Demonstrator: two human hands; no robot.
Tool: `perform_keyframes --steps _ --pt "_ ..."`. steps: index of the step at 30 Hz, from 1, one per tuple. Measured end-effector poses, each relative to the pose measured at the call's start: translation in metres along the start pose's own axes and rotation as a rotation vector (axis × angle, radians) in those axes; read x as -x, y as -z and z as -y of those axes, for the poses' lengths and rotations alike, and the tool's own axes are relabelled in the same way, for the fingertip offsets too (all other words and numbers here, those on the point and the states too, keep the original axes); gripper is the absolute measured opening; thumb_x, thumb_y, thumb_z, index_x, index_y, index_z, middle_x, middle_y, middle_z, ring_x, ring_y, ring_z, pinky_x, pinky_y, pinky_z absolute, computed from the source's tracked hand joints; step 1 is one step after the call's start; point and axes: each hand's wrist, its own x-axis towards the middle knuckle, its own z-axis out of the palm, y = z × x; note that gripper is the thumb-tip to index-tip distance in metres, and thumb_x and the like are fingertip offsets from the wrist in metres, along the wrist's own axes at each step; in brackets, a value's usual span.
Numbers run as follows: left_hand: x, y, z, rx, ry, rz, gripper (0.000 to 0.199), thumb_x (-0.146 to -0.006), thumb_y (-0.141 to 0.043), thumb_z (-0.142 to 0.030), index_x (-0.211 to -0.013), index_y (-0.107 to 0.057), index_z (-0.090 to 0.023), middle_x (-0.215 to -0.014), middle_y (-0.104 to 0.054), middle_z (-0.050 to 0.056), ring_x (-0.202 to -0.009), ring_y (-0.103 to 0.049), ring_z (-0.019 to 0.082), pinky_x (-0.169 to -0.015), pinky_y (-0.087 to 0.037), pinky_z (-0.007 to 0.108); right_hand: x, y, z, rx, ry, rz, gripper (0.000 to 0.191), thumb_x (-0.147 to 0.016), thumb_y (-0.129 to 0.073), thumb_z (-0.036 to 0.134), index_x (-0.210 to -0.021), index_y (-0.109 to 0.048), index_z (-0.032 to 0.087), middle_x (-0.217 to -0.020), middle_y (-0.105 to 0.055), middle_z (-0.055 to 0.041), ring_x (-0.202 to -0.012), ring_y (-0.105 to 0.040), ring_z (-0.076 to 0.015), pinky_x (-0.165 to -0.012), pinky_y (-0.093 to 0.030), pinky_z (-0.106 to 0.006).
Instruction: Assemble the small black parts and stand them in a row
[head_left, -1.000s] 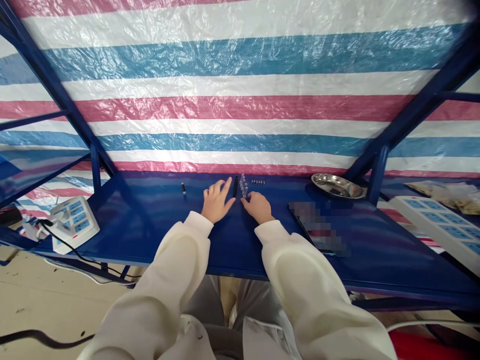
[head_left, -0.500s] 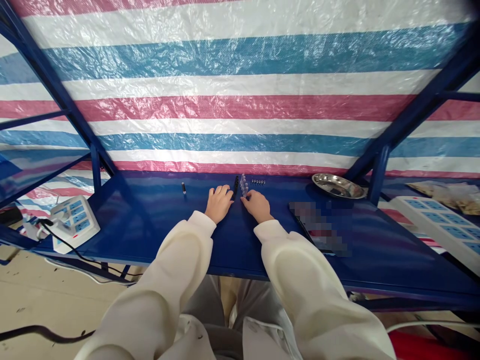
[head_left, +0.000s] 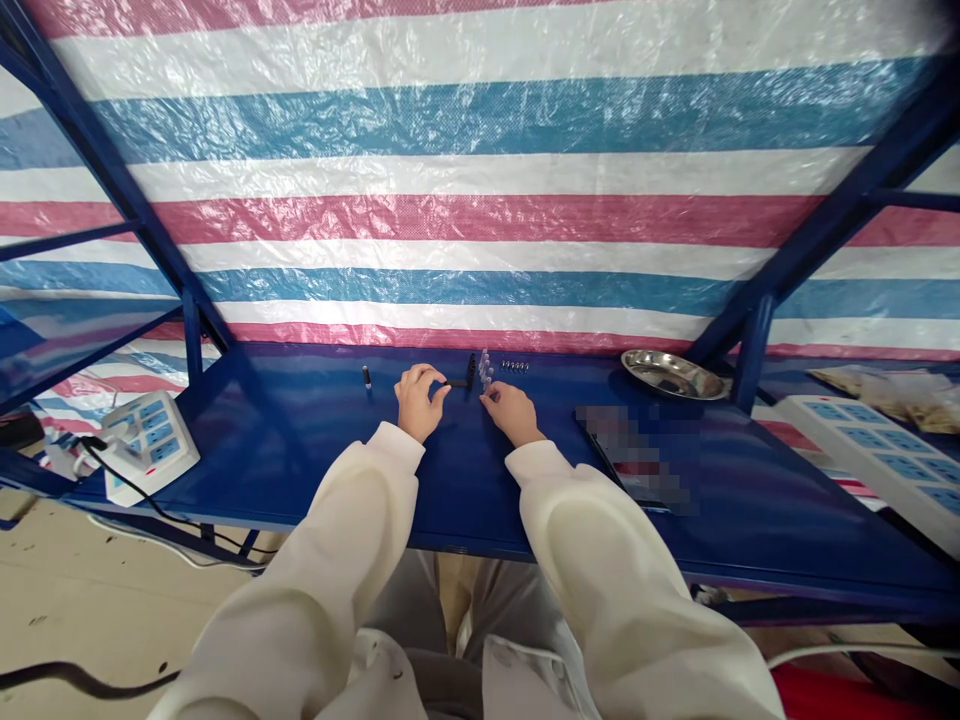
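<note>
- Seen from above, a person in cream sleeves works with bare hands at a blue counter.
- What has just changed: the left hand has drawn back from the black row, and a slim black piece now lies crosswise between its fingertips and that row.
- The left thumb and forefinger appear to pinch the near end of this piece; its other end comes close to the row, and whether they touch cannot be told.
- That leaves this one piece turned out from the line of the other black ones.
- The right hand has barely moved. Its thumb and forefinger are together at the near end of the clear row; whether they grasp a clear part or only touch it cannot be told.
- The two rows are side by side near the counter's far edge, black to the left, clear to the right.
- Just right of the clear row is a short line of small shiny parts.
- Well to the left of the left hand is a small black-and-white cylinder.
- Farther right are an oval metal dish and a dark flat device, its surface blurred.
</note>
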Motion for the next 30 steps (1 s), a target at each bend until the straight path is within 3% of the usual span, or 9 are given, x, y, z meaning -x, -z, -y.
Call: perform_keyframes --steps 8,14,21,30 --pt "0.001 -0.001 0.0 0.049 -0.008 -0.002 0.007 -0.08 -0.061 -0.026 -0.086 -0.062 -0.023 -0.103 -0.06 0.002 -0.099 -0.051 0.018 -0.085 -0.035 0.033 0.015 0.006 0.013 0.071 0.282 0.07 0.012 -0.087 -0.051 0.027 -0.09 -0.061 0.021 -0.09 -0.069 -0.005 -0.085 -0.062 -0.0175 -0.068 -0.035 -0.025" --pt "0.0 0.001 0.0 0.048 -0.022 0.016 0.012 -0.083 -0.057 -0.028 -0.091 -0.064 -0.024 -0.105 -0.06 0.003 -0.1 -0.052 0.018 -0.087 -0.037 0.033 0.015 0.006 0.012 0.076 0.332 0.077 0.01 -0.089 -0.049 0.023 -0.09 -0.058 0.02 -0.092 -0.069 -0.005 -0.085 -0.062 -0.0173 -0.068 -0.034 -0.025" --pt "0.0 0.001 0.0 0.047 -0.142 0.033 0.025 -0.087 -0.05 -0.032 -0.107 -0.065 -0.027 -0.109 -0.059 0.004 -0.1 -0.053 0.017 -0.089 -0.037 0.032 0.018 0.008 0.013 0.068 0.372 0.09 0.01 -0.089 -0.048 0.022 -0.091 -0.057 0.021 -0.094 -0.069 -0.0049 -0.088 -0.062 -0.0182 -0.069 -0.035 -0.025" --pt "0.001 0.0 0.0 0.012 -0.247 0.131 0.023 -0.087 -0.051 -0.032 -0.099 -0.069 -0.024 -0.103 -0.062 0.004 -0.095 -0.055 0.015 -0.087 -0.038 0.032 0.016 0.005 0.012 0.025 0.386 0.081 0.009 -0.088 -0.05 0.024 -0.087 -0.058 0.019 -0.092 -0.069 -0.0054 -0.084 -0.062 -0.0179 -0.066 -0.035 -0.026"
